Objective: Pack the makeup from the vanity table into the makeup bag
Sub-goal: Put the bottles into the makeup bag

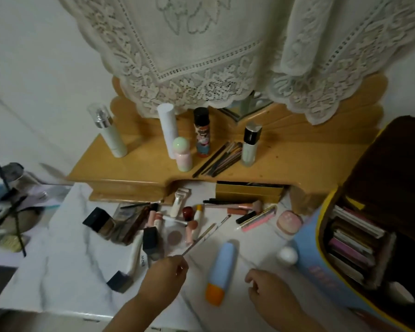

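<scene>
The left hand (pixel 164 275) is curled shut, fingertips pinching the near end of a thin makeup brush (pixel 205 236) — the handle slants up and to the right, its small tip over the clutter of cosmetics on the white marble tabletop (pixel 82 267). The forearm rises from the near edge, wrist bent slightly inward. The right hand (pixel 266 289) hovers just right of a blue tube with an orange cap (pixel 219 271), fingers loosely curled, holding nothing; whether it touches the tabletop I cannot tell. Its forearm enters from the near right corner.

The makeup bag (pixel 321 279) — light blue with yellow trim and a dark lid — stands open at the right, palettes (pixel 352 245) stacked upright inside. A small white ball-shaped item (pixel 287 255) sits just beside its left wall, with a pink compact (pixel 289 221) farther back. Bottles and loose brushes stand on the wooden shelf (pixel 134 168) at the far side.
</scene>
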`<state>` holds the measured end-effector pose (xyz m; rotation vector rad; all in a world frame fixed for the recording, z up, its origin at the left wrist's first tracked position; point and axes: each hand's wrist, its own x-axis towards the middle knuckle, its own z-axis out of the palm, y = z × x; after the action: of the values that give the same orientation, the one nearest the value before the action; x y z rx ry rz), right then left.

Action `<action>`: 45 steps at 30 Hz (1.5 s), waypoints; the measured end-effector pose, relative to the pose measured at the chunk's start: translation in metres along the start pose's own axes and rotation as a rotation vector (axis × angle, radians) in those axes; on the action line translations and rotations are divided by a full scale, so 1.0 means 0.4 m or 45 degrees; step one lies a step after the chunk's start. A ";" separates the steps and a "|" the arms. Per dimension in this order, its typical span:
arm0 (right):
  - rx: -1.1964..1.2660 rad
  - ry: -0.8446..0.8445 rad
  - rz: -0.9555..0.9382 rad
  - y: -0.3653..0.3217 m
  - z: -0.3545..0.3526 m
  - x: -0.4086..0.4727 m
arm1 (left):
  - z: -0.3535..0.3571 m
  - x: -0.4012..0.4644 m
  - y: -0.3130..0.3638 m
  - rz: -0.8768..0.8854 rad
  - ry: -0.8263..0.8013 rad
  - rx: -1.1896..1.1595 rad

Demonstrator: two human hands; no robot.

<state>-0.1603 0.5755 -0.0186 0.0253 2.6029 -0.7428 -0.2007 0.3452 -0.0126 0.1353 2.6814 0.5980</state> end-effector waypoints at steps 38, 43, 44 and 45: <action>0.104 0.723 -0.103 -0.588 -0.136 0.175 | -0.473 0.145 -0.250 0.206 0.511 -0.413; 0.232 0.775 -0.165 -0.653 -0.297 0.308 | -0.529 0.241 -0.226 -0.021 0.803 -0.513; 0.234 0.759 -0.144 -0.662 -0.316 0.338 | -0.542 0.264 -0.225 -0.084 0.835 -0.556; 0.223 0.738 -0.131 -0.669 -0.331 0.367 | -0.556 0.287 -0.224 -0.142 0.851 -0.596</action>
<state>-0.3818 0.3992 0.1556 0.1851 3.0861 -1.1391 -0.3942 0.1978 0.0941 -0.4094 3.0225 1.4140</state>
